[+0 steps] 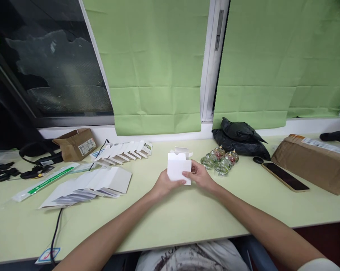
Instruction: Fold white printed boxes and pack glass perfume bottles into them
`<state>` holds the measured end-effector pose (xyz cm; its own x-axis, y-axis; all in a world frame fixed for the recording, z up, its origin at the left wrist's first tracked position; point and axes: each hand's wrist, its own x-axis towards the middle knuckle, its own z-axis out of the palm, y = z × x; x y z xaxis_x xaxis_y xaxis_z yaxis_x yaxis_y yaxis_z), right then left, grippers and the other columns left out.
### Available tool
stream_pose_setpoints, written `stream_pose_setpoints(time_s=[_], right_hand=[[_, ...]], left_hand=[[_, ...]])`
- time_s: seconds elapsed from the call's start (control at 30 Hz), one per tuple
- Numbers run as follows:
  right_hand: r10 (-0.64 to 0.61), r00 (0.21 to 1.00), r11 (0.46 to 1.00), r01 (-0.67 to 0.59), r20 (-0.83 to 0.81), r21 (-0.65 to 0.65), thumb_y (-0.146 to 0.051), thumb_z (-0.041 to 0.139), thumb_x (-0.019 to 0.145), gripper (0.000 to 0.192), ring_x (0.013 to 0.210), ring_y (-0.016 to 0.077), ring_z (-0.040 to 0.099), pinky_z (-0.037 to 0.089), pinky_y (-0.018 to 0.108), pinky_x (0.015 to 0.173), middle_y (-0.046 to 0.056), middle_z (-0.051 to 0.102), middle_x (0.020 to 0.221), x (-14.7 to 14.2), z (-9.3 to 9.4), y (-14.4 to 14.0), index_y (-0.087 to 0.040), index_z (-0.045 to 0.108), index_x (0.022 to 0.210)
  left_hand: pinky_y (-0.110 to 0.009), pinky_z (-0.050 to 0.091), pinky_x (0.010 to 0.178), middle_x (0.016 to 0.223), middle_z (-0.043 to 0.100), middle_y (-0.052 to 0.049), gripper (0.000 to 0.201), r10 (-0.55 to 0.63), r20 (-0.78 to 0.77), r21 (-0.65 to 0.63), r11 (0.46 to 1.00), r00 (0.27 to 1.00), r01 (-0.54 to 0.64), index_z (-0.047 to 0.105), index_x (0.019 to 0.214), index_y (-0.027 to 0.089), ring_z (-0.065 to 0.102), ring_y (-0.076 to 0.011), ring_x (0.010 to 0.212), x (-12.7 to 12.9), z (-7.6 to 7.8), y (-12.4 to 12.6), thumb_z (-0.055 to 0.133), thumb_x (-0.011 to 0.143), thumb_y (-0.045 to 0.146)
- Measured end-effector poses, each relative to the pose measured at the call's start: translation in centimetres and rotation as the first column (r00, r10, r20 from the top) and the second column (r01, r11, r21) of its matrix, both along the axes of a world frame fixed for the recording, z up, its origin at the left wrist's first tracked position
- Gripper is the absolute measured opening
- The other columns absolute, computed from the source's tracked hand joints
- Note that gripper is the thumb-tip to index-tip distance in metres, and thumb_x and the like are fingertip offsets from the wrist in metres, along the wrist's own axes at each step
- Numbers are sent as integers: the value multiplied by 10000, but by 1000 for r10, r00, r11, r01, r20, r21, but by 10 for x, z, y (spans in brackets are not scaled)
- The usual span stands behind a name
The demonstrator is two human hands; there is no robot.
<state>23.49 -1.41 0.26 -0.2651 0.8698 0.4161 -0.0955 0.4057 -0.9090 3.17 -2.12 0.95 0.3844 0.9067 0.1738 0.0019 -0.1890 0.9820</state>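
Observation:
A small white cardboard box [178, 169] is held upright over the table, its flaps standing open at the top. My left hand [167, 183] grips its left side and lower edge, with the thumb across the front. On the other side my right hand [199, 175] closes on the box's right edge, thumb on the front face. What is inside the box cannot be seen. Just right of my right hand lie several clear ornament balls [220, 160] with green and red in them.
Flattened white cartons [113, 180] overlap at left, with a row of white boxes [130, 149] behind. A brown box [79, 145] stands at back left. Black plastic bags [239, 139], a phone [285, 177] and a large brown parcel [313, 160] lie at right. A black cable [57, 229] crosses the left front edge.

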Motion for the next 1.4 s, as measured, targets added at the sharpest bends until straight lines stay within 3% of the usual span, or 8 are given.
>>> stream_pose_setpoints(time_s=[0.27,0.4,0.6,0.7,0.83,1.0,1.17,1.4], right_hand=[[-88,994,993,92,58,-70,-673,621,906,523,509,120,426,343,252,458,-27,484,574,3,6,-4,-200,553,694],[-72,997,995,75,40,-67,-682,619,904,514,515,112,388,317,249,476,-36,467,584,2,7,-5,-199,570,735],[176,976,983,-168,128,-68,-666,565,949,490,684,186,557,473,319,692,24,643,732,-3,12,-14,-200,698,879],[193,976,980,-186,99,-76,-665,556,956,492,744,199,595,479,325,740,30,656,770,-4,11,-13,-201,710,895],[119,991,989,-113,62,-91,-656,616,926,488,674,141,509,380,260,618,12,602,780,-2,5,-9,-174,683,888],[128,983,982,-106,135,-157,-666,659,884,518,555,83,323,225,247,516,-42,448,653,0,6,-8,-152,643,818],[150,987,964,-132,62,-230,-680,697,838,523,504,65,227,143,257,483,-84,349,584,0,12,-8,-168,598,795],[210,977,926,-192,21,-325,-668,728,818,523,463,57,245,144,260,463,-94,379,538,1,7,-7,-185,546,730]], left_hand=[[-335,549,648,1012,786,-114,440,-174,-18,-121,978,985,171,757,1110,164,701,-237,791,-3,13,-7,884,730,344],[-309,516,604,957,777,-110,447,-159,3,-145,977,987,158,748,1092,149,675,-214,744,-4,13,-6,895,714,336],[-301,501,611,931,757,-95,488,-25,74,-65,997,997,30,709,1096,149,674,-214,758,-5,12,0,898,718,393],[-292,492,594,906,738,-92,456,-18,61,-71,997,998,22,694,1057,146,649,-190,709,-8,11,2,821,796,498],[-241,393,514,716,645,-32,455,40,-69,-54,998,997,-44,673,908,139,536,-126,588,-14,13,5,764,830,578],[-235,398,521,710,638,-15,468,43,-71,-34,998,997,-45,656,917,146,540,-123,588,-16,20,5,768,821,591],[-230,361,491,530,588,15,511,53,-149,-18,998,987,-56,586,826,171,482,-112,473,-19,23,6,587,926,672],[-215,310,475,460,546,40,462,76,-157,59,996,985,-67,530,756,187,415,-91,436,-20,30,3,613,945,600]])
